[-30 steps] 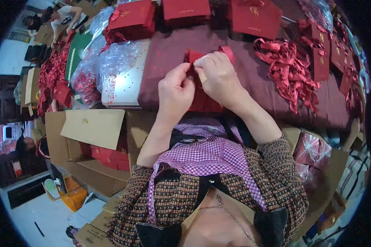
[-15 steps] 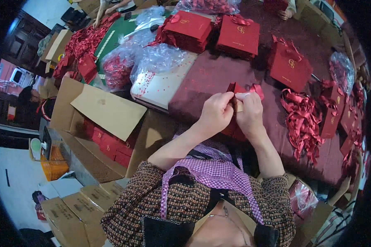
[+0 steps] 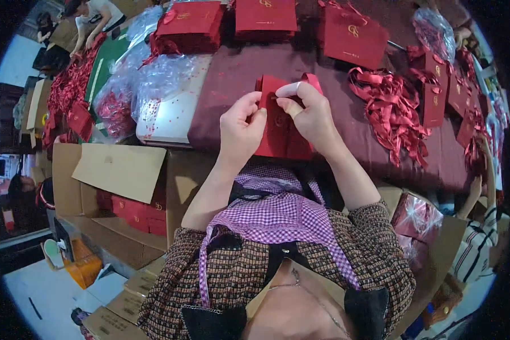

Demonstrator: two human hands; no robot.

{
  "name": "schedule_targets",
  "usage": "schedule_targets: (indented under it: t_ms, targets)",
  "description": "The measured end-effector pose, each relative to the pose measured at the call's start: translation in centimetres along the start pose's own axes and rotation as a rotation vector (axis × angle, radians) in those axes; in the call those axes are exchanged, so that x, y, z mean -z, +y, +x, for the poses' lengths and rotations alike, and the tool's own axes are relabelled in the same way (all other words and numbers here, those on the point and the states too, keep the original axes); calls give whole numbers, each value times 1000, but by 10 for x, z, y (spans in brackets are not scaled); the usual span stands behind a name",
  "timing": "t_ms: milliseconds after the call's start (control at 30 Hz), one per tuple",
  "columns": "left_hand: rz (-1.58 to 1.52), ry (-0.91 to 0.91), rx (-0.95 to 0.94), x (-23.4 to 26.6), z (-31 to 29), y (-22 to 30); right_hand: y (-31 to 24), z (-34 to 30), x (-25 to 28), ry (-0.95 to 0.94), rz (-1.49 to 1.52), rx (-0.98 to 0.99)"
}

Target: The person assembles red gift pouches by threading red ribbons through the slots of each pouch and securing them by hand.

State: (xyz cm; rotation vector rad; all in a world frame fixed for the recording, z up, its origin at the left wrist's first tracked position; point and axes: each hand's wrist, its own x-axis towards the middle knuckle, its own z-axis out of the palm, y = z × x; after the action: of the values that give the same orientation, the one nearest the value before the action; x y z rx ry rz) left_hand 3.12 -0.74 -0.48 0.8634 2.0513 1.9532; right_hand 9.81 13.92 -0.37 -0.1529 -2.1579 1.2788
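A red paper gift bag [image 3: 279,137] with a gold mark lies on the table edge in front of me. My left hand [image 3: 242,123] is closed at its upper left edge, thumb and fingers curled against the bag. On the other side, my right hand [image 3: 311,116] pinches thumb and forefinger together over the bag's upper part. Whatever sits between those fingertips is too small to make out. White wrapping covers one right fingertip. A red ribbon loop [image 3: 312,81] shows just behind the right hand.
Red ribbons [image 3: 388,107] lie heaped to the right, beside upright red bags [image 3: 434,93]. Stacks of red bags [image 3: 190,25] stand at the back. Plastic wrap [image 3: 167,79] covers part of a white board. An open carton [image 3: 68,181] holds red bags at left. Other people work nearby.
My hands have moved apart from being together at the bag's top. More of the bag's front now shows between them. The whole view has shifted, so the table things appear farther left and higher.
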Motion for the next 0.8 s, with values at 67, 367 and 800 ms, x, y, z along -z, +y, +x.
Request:
schedule_targets:
  t_ms: [67,367,800]
  targets:
    - [49,-67,23,2,-2,0,1,0,1,12,-37,62]
    - [49,-70,53,2,-5,-2,6,-2,-5,34,-211,247]
    - [447,-100,-340,-8,-4,5,1,2,11,-195,-125,-57]
